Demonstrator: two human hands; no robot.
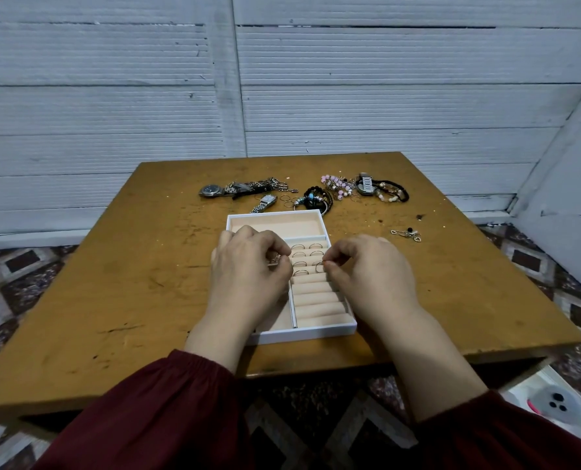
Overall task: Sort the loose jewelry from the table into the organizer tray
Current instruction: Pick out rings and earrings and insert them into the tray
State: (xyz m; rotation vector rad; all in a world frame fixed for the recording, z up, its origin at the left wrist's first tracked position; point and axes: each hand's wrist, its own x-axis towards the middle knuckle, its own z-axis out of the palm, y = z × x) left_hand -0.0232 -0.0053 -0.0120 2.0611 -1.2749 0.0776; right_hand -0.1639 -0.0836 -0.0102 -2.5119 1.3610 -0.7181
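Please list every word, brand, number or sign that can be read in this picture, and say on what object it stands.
No text can be read here.
Dial of the round watch: too small and blurred to read.
Face of the rectangular silver watch: too small to read.
Face of the far-right watch: blurred, unreadable.
The organizer tray: no marking visible.

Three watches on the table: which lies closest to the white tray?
The silver watch with the rectangular face, just beyond the tray's far left corner. The round-faced watch lies farther left; the third watch sits among the bracelets at right.
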